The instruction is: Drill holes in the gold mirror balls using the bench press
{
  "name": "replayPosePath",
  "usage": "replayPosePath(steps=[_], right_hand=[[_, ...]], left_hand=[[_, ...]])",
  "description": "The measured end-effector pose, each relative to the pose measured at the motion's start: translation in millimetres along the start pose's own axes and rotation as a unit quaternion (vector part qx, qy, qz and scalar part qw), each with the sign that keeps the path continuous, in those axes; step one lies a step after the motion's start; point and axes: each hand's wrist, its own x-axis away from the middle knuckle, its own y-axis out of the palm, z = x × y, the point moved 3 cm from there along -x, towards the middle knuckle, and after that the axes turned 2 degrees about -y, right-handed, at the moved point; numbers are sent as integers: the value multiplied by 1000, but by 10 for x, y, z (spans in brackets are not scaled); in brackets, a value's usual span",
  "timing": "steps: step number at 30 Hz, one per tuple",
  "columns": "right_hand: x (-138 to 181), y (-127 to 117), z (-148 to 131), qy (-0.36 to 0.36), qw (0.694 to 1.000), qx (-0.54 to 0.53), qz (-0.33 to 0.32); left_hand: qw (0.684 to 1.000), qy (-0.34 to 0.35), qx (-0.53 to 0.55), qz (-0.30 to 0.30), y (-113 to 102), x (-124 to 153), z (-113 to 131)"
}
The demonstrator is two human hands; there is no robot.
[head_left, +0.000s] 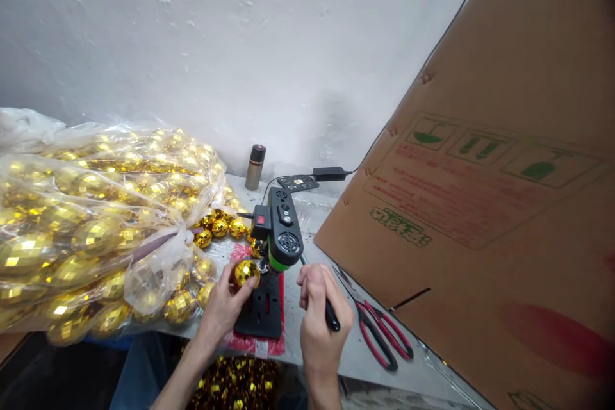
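My left hand (225,307) has its fingers around a small gold mirrored ball (246,274), held at the left side of a small black bench drill press (284,224). In my right hand (325,311) is a black-handled lever (332,317); a thin rod runs from the fist toward the machine's right side. Under the machine's head shows a green band. Its slotted black base (259,317) rests on a red plastic sheet (239,341). What touches the ball on its machine side is partly hidden.
Clear plastic bags of gold balls (96,230) fill the left. Loose gold balls (220,227) lie behind. Red-handled scissors (384,333) lie right, beside a large cardboard box (480,205). A dark-capped bottle (255,166) and a black power adapter (329,173) are near the wall.
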Motion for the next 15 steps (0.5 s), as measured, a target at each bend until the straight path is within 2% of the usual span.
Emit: replayPosePath(steps=[3, 7, 11, 15], right_hand=[[-29, -10, -14, -3, 1000, 7, -5], [-24, -15, -17, -11, 1000, 7, -10], [0, -18, -1, -10, 1000, 8, -14], [25, -28, 11, -7, 1000, 6, -22]], left_hand=[[997, 78, -19, 22, 214, 209, -262], [984, 167, -60, 26, 384, 224, -470], [973, 215, -88, 12, 429, 165, -485], [968, 223, -109, -22, 447, 112, -414]])
